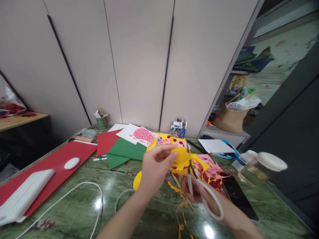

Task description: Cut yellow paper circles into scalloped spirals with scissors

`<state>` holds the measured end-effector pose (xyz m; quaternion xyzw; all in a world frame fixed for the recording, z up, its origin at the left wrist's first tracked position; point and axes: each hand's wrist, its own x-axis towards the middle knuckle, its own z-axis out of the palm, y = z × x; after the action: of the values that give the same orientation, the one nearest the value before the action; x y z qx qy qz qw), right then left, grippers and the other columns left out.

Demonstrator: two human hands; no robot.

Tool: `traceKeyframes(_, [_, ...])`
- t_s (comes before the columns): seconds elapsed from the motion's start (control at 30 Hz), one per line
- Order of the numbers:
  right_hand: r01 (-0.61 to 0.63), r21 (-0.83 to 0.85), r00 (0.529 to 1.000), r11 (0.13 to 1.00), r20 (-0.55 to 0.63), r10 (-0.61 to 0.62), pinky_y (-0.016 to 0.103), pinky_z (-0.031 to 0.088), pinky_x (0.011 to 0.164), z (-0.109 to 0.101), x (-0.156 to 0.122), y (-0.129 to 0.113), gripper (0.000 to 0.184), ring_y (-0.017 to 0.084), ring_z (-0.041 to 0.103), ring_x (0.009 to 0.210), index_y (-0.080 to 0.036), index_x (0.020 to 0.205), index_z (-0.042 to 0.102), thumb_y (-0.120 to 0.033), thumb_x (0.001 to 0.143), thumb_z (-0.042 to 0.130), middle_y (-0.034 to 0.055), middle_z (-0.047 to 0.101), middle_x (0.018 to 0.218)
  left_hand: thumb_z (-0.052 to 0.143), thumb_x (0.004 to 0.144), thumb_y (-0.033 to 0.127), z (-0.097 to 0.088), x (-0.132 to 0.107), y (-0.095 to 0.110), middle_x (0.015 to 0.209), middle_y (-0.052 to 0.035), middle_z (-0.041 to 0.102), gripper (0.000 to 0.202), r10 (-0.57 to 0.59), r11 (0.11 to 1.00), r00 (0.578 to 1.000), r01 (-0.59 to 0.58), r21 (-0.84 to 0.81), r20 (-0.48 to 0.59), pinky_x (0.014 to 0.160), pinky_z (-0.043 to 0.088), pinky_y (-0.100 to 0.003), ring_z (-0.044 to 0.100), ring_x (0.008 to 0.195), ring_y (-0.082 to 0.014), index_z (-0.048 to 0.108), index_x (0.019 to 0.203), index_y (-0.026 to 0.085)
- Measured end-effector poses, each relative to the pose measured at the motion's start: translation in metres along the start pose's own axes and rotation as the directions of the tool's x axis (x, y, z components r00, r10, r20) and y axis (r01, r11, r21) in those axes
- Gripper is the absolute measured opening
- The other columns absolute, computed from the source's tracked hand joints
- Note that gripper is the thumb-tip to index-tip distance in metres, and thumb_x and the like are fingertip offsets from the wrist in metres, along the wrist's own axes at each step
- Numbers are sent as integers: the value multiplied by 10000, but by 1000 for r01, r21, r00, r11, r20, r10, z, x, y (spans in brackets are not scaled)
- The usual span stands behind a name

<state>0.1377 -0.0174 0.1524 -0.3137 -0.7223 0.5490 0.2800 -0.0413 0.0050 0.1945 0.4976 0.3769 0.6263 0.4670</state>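
Observation:
My left hand (154,167) pinches a yellow paper piece (182,158) above the green marble table (74,212). My right hand (199,192) is closed on white-handled scissors (208,196), whose dark blades (191,167) reach up into the yellow paper. A curly yellow paper strip (181,212) dangles below the hands. Pink, red and yellow paper scraps (211,171) lie just behind the scissors.
Red and green paper sheets (117,147) and a white card with pink dots (141,134) lie at the back. A white keyboard (23,196), mouse (71,163) and cable (82,189) sit left. A lidded jar (261,167) and black tablet (239,196) stand right. A pen box (178,129) is behind.

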Motion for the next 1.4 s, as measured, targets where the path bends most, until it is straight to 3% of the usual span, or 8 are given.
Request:
traceKeyframes(0.37, [-2,-54,999,999,-32,0,269,309,612,5,-1,-16,462,159,324,664,-214,810,447,-613,897,231,-5,394,746,674,737,230,-2,-4,2,861,-30,726,145,41,999,999,-41,5,13,670,545,-213,660,737,-129,711,874,200])
traceKeyframes(0.73, [-20,-15,999,1000,-29,20,275,311,619,5,0,-14,413,155,343,671,-211,842,479,-563,917,277,-8,407,743,660,750,225,-6,-3,4,858,1,715,141,58,996,998,-58,74,7,620,489,-162,600,691,-85,714,880,237])
traceKeyframes(0.93, [-33,21,999,999,-30,34,271,303,631,6,-1,-14,401,145,331,674,-207,817,479,-558,915,310,-16,400,749,648,759,247,-10,0,4,858,-2,704,142,46,990,999,-48,130,19,583,461,-171,568,669,-89,712,886,238])
traceKeyframes(1.13, [-76,54,995,996,-55,79,274,327,638,6,0,-10,403,149,340,685,-213,879,516,-576,898,341,-10,405,765,635,764,230,-9,0,3,889,-11,707,146,106,979,994,-105,176,7,615,462,-187,573,690,-98,713,888,236])
traceKeyframes(1.4, [-114,-39,984,993,-140,108,330,386,868,3,-6,-2,363,191,444,872,-236,1066,518,-522,919,350,37,499,943,641,756,237,-6,-1,0,932,-41,714,176,97,978,995,-100,186,27,635,482,-214,602,720,-120,717,914,216])
